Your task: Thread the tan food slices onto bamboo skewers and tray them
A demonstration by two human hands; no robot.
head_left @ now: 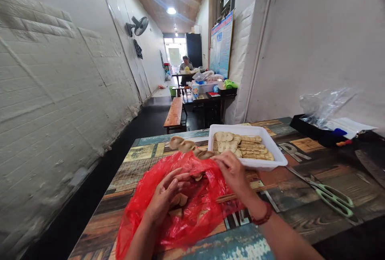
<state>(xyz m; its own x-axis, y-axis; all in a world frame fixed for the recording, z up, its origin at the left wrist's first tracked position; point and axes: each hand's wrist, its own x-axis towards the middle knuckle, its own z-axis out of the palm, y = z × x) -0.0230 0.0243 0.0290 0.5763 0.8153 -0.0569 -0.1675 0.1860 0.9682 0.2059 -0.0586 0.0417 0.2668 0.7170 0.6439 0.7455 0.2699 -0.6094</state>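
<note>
Probably light, soft and easily torn, the skewered slices (184, 145) at the far edge of the red bag (141, 188), left of the white tray (272, 144), suit holding by their right end, which the right hand (232, 172) pinches, the left hand (165, 192) loosely spread.

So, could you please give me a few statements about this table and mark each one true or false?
1. The open left hand is over the crumpled red plastic bag. True.
2. The right hand lies flat on the wood-patterned tabletop. False: its fingertips are pinched at the end of a brown wavy strip.
3. The white rectangular plastic tray holds flat tan slices. True.
4. The metal scissors with pale green handles lie inside the tray. False: they lie on the tabletop, right of the bag.
5. A dark red bracelet circles the right wrist. True.
</note>
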